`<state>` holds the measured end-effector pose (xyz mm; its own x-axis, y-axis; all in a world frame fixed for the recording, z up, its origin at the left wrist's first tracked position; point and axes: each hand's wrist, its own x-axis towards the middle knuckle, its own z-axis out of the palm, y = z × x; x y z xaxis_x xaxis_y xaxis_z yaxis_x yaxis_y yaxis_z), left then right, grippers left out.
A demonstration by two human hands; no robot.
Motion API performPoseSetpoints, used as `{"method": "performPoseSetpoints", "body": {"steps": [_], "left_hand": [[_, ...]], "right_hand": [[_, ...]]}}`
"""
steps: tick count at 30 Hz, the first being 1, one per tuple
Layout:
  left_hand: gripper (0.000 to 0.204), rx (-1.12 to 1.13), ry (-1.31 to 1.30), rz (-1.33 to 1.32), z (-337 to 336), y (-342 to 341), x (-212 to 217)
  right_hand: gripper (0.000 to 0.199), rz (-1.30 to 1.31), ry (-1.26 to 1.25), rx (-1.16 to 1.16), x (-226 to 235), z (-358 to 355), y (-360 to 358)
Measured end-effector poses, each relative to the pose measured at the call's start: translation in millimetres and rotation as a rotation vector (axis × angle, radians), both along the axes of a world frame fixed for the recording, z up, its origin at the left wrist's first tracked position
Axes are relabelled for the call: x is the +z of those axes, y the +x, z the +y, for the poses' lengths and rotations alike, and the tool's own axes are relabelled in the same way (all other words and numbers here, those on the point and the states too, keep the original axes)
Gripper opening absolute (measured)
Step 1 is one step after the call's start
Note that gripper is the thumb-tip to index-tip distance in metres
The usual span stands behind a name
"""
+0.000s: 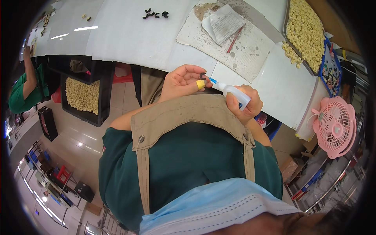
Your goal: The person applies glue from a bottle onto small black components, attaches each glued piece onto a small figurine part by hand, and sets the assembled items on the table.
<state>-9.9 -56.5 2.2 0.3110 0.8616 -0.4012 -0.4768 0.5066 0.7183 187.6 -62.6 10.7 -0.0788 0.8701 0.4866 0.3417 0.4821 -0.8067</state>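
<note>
My left hand (pixel 182 82) pinches a small black curved piece (pixel 202 76) between its fingertips, just off the table's near edge. One finger of that hand wears a yellow wrap (pixel 200 84). In my right hand (pixel 250 102) is a translucent white squeeze bottle (pixel 237 95), tilted with its tip toward the left. Its thin blue nozzle (pixel 213 80) points at the black piece, close to it; whether they touch I cannot tell. Farther off on the white table (pixel 129 39) lie several similar black curved pieces (pixel 156 15).
A stained board (pixel 250 58) bears papers (pixel 224 25) and a red stick (pixel 235 40). Cream pieces (pixel 303 27) fill a dark tray at right, beside a blue tray (pixel 332 76) and pink fan (pixel 335 123). At left are another tray's cream pieces (pixel 81 96) and a co-worker's arm (pixel 29 76).
</note>
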Motion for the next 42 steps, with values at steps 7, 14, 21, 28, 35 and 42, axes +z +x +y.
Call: {"method": "performPoseSetpoints", "body": {"steps": [7, 14, 21, 28, 35, 42], "left_hand": [[0.029, -0.012, -0.005, -0.007, 0.1, 0.0, -0.7], [0.029, -0.010, -0.021, -0.035, -0.8, 0.1, 0.9], [0.026, 0.011, -0.024, -0.028, -1.0, 1.9, 1.6], [0.028, -0.007, -0.019, -0.002, -1.6, 0.9, -0.5], [0.028, -0.011, -0.013, -0.012, -0.9, 1.0, -2.2], [0.027, -0.018, -0.011, 0.032, -1.4, 1.0, -2.4]], "right_hand": [[0.025, 0.010, -0.001, -0.002, -1.7, -2.0, -1.6], [0.025, 0.001, -0.018, -0.007, 0.1, -2.1, -3.6], [0.023, -0.045, -0.001, -0.030, 5.2, -1.6, -5.1], [0.022, -0.018, 0.019, -0.043, 3.0, -1.1, -4.4], [0.023, -0.020, -0.014, -0.044, 2.0, -2.0, -2.4], [0.023, -0.009, 0.006, -0.021, 0.7, -0.6, -3.0]]}}
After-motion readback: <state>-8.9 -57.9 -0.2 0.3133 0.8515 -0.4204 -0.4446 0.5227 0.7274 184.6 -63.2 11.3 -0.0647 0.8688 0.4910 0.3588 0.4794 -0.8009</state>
